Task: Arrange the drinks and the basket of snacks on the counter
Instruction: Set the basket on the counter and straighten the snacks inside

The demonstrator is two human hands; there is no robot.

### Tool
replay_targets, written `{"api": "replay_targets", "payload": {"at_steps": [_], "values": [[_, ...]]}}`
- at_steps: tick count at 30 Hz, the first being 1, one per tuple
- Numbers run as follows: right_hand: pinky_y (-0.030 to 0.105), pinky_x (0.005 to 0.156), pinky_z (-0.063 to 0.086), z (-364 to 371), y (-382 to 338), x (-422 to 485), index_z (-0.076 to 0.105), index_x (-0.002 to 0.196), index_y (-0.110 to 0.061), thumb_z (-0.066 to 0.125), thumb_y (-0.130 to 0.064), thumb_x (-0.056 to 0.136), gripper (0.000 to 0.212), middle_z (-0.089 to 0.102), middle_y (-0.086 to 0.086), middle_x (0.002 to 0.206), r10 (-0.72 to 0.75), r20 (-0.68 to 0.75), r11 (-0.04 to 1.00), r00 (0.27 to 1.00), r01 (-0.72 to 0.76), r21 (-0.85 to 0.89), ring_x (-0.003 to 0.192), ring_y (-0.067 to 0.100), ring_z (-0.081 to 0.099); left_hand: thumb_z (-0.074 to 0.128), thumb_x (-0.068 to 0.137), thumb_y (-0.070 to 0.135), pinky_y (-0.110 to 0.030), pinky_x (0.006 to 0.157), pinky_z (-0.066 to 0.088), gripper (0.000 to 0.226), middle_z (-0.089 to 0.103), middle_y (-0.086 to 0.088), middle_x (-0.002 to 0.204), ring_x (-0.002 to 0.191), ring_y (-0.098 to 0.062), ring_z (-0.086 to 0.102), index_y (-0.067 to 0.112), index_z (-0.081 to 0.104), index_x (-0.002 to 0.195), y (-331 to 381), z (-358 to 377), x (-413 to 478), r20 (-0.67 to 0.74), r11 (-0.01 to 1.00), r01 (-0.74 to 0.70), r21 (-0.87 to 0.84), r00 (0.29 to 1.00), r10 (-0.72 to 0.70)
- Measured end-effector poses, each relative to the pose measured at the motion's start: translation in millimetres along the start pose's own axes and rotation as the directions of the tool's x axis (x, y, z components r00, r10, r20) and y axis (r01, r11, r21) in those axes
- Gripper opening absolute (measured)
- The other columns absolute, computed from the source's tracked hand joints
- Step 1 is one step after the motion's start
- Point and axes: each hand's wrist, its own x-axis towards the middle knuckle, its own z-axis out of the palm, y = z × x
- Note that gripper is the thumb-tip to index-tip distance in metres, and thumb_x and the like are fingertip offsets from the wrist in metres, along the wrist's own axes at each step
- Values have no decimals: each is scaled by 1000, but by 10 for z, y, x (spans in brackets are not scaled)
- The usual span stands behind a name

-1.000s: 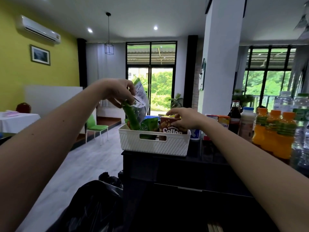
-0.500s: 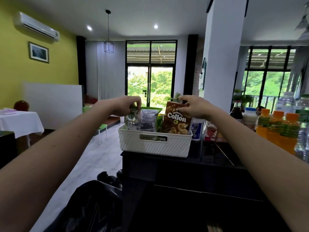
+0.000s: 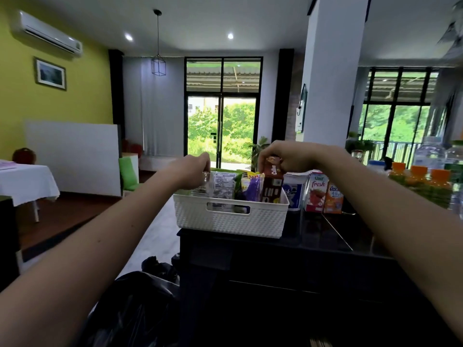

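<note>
On the dark surface (image 3: pixel 325 236), inside the white woven plastic basket (image 3: pixel 230 219), the left hand (image 3: pixel 193 171) pinches a clear snack packet (image 3: pixel 220 186) while the right hand (image 3: pixel 283 156) clamps an upright brown biscuit box (image 3: pixel 271 186).

Woven-textured plastic basket (image 3: pixel 230 220) — glossy counter (image 3: pixel 325 236)

head cam: sitting at head height | facing forward, slightly down over the white basket (image 3: pixel 230 219) on the counter (image 3: pixel 325 236) | framing close, wide-angle
</note>
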Motion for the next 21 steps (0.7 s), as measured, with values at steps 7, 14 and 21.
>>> {"api": "replay_targets", "payload": {"at_steps": [7, 14, 21], "values": [[27, 65, 52, 96, -29, 89, 56, 81, -15, 64, -15, 84, 8, 61, 3, 88, 123, -34, 966, 992, -112, 232, 84, 21, 59, 31, 100, 40, -41, 85, 52, 36, 62, -11, 115, 97, -28, 61, 18, 51, 120, 136, -19, 188, -86, 998, 2, 60, 996, 3], [43, 73, 60, -82, -118, 112, 39, 118, -20, 77, -2, 72, 62, 58, 8, 111, 116, 17, 893, 993, -112, 437, 99, 28, 61, 51, 92, 2, -37, 89, 53, 29, 60, -8, 126, 106, -24, 62, 15, 65, 114, 366, -137, 541, 140, 998, -67, -19, 988, 69], [34, 73, 60, 261, 40, 211, 56, 102, -21, 75, -3, 76, 36, 60, 4, 122, -3, 142, 906, 990, -58, 419, 107, 25, 61, 50, 96, 14, -50, 92, 52, 28, 65, 2, 108, 101, -31, 66, 26, 67, 114, 89, -118, 765, 382, 997, -50, -62, 922, 70]]}}
